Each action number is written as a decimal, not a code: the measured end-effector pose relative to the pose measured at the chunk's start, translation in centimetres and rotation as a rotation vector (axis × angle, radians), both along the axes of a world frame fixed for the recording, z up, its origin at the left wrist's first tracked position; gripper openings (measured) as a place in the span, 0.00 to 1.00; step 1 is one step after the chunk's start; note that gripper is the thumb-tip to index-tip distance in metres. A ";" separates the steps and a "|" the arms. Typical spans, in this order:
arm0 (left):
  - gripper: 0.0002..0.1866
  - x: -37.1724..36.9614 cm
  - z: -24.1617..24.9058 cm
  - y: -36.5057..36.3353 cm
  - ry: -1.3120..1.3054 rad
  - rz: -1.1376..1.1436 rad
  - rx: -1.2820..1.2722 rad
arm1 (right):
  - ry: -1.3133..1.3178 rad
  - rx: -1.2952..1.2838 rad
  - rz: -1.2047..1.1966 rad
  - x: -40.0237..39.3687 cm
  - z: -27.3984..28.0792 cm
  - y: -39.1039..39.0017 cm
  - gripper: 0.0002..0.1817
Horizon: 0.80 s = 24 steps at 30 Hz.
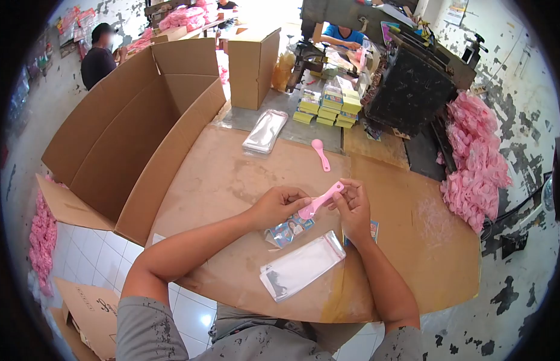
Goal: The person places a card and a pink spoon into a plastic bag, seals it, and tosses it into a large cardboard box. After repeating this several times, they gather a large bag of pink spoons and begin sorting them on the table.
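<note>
The left hand [281, 206] pinches the bowl end of a pink spoon [319, 201], and the right hand [352, 207] pinches its handle end, above the table [208, 174]. Open table room lies left of them, up to the big box [165, 162]'s edge.
</note>
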<state>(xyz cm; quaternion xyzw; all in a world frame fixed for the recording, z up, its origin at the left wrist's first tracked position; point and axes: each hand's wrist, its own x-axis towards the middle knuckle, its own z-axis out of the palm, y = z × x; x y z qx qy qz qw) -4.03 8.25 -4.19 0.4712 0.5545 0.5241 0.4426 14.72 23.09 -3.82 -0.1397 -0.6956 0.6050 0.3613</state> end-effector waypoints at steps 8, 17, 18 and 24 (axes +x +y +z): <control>0.11 0.2 -0.5 0.4 -0.029 0.057 0.082 | -0.049 -0.052 0.001 -0.1 -0.9 0.9 0.18; 0.10 0.1 0.1 0.3 0.005 0.148 0.046 | 0.000 -0.019 -0.088 -0.2 0.1 -0.2 0.17; 0.09 0.0 -0.2 0.3 0.015 0.148 0.039 | 0.002 -0.012 -0.092 0.0 0.2 -0.4 0.17; 0.10 0.0 -1.2 0.4 -0.103 0.096 0.112 | 0.050 -0.012 -0.120 0.2 1.1 -0.8 0.17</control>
